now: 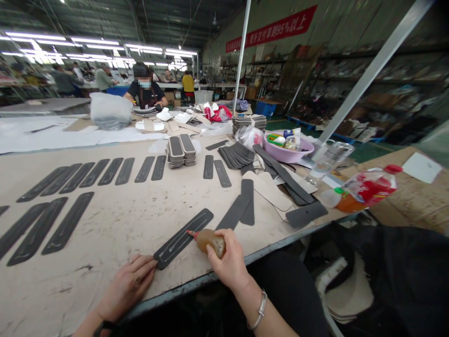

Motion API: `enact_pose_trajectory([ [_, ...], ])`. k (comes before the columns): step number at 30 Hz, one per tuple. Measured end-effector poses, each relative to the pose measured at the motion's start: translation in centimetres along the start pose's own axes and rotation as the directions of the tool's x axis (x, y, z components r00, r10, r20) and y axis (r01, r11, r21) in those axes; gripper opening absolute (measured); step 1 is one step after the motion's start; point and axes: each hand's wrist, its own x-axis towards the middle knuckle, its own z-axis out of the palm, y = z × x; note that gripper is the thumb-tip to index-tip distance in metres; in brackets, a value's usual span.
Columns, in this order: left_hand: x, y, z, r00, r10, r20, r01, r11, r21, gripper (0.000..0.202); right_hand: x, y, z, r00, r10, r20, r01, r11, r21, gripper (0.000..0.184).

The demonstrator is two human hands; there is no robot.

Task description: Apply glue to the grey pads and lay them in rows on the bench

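My right hand [229, 257] is wrapped round a soft, brownish glue bottle [204, 239] with a red nozzle. The nozzle tip points left and down at the middle of a dark grey rounded strip [171, 249]. Thin shiny lines of glue run along this strip's face. At the strip's near left end, the closed fingers of my left hand [131, 283] press against its edge; the thumb is hidden. Plain dark strips [234, 209] overlap just beyond my right hand. To the left, several more dark strips [68, 222] lie in rows with shiny lines on them.
Small stacks of pale-edged pieces [181, 150] stand mid-table. At right are a purple basin [289, 153], a clear jar [331, 159] and a red-capped drink bottle [368, 189] near the edge. A masked co-worker [145, 93] sits across the table. A metal pole [242, 56] rises behind.
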Motion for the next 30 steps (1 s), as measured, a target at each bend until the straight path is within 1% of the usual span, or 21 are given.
enact_pose_trajectory([
  [4, 0.4, 0.1, -0.2, 0.999, 0.022, -0.031, -0.022, 1.000, 0.019, 0.019, 1.3, 2.6, -0.9, 0.989, 0.028, -0.144, -0.040, 0.996, -0.083, 0.027],
  [6, 0.5, 0.0, -0.1, 0.999, 0.033, -0.037, -0.032, 0.999, 0.024, 0.019, 1.5, 3.3, -1.2, 0.978, 0.054, -0.200, -0.073, 0.993, -0.088, 0.028],
  [8, 0.5, -0.1, 0.0, 0.999, 0.032, -0.034, -0.031, 0.999, 0.026, 0.018, 1.6, 3.5, -1.4, 0.970, 0.082, -0.229, -0.106, 0.990, -0.091, 0.027],
  [10, 0.4, -0.1, 0.0, 0.999, 0.024, -0.031, -0.023, 0.999, 0.023, 0.019, 1.5, 3.3, -1.4, 0.969, 0.102, -0.227, -0.125, 0.988, -0.090, 0.026],
  [14, 0.4, 0.3, -0.3, 1.000, -0.012, -0.018, 0.013, 1.000, 0.018, 0.020, 1.1, 3.1, -1.5, 0.979, 0.123, -0.159, -0.126, 0.992, -0.008, 0.024],
  [16, 0.6, 0.6, -0.5, 1.000, -0.021, -0.008, 0.021, 1.000, 0.009, 0.020, 1.1, 3.4, -1.4, 0.972, 0.147, -0.185, -0.147, 0.989, 0.010, 0.025],
  [18, 0.7, 0.7, -0.5, 1.000, -0.025, -0.003, 0.025, 1.000, 0.002, 0.020, 1.3, 4.0, -1.3, 0.952, 0.184, -0.244, -0.192, 0.981, -0.007, 0.027],
  [20, 0.7, 0.7, -0.5, 0.999, -0.036, 0.006, 0.036, 0.999, -0.006, 0.020, 1.5, 4.5, -1.1, 0.940, 0.222, -0.260, -0.233, 0.973, -0.010, 0.028],
  [21, 0.6, 0.8, -0.5, 0.999, -0.048, 0.015, 0.048, 0.999, -0.013, 0.020, 1.6, 4.6, -0.9, 0.940, 0.240, -0.243, -0.246, 0.969, 0.006, 0.028],
  [23, 0.4, 1.2, -0.5, 0.995, -0.087, 0.040, 0.089, 0.996, -0.032, 0.021, 1.5, 4.4, -0.7, 0.947, 0.272, -0.168, -0.265, 0.962, 0.067, 0.029],
  [25, 0.3, 1.8, -0.5, 0.988, -0.143, 0.052, 0.146, 0.987, -0.061, 0.022, 1.2, 4.2, -0.8, 0.942, 0.318, -0.107, -0.303, 0.943, 0.138, 0.034],
  [26, 0.3, 2.1, -0.6, 0.984, -0.168, 0.055, 0.172, 0.982, -0.077, 0.022, 0.9, 4.3, -1.0, 0.930, 0.355, -0.092, -0.337, 0.926, 0.170, 0.038],
  [27, 0.5, 2.1, -0.7, 0.980, -0.190, 0.054, 0.194, 0.977, -0.086, 0.021, 0.7, 4.5, -1.2, 0.904, 0.407, -0.131, -0.378, 0.904, 0.200, 0.042],
  [28, 1.0, 2.0, -0.9, 0.976, -0.211, 0.051, 0.215, 0.973, -0.085, 0.020, 0.6, 4.9, -1.6, 0.877, 0.460, -0.142, -0.423, 0.877, 0.227, 0.047],
  [30, 2.4, 0.7, -1.8, 0.966, -0.257, 0.033, 0.259, 0.965, -0.041, 0.017, 0.6, 6.0, -2.2, 0.832, 0.533, -0.155, -0.480, 0.831, 0.279, 0.052],
])
